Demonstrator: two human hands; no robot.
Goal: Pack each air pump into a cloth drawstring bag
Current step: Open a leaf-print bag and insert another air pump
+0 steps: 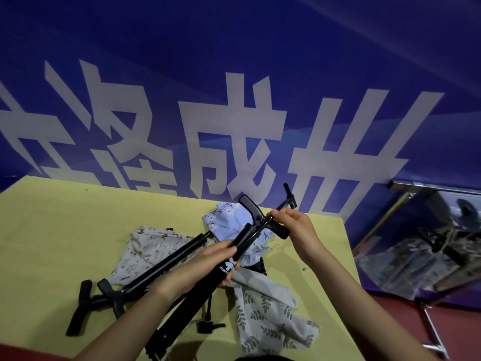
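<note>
None of the pumps is bagged: your left hand (208,264) grips one air pump (234,259), right hand (291,225) pinches its hose; another pump (161,261) lies centre-left over loose drawstring bags (263,306).

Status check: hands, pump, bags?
Left hand grips black air pump barrel; right hand pinches near its T-handle. Pump unbagged. Second black pump lies across the patterned cloth bags.

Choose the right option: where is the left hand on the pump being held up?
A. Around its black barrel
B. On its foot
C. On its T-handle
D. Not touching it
A: the left hand grips the black barrel of the held pump by the white logo, while the right hand holds the hose near the T-handle.
</note>
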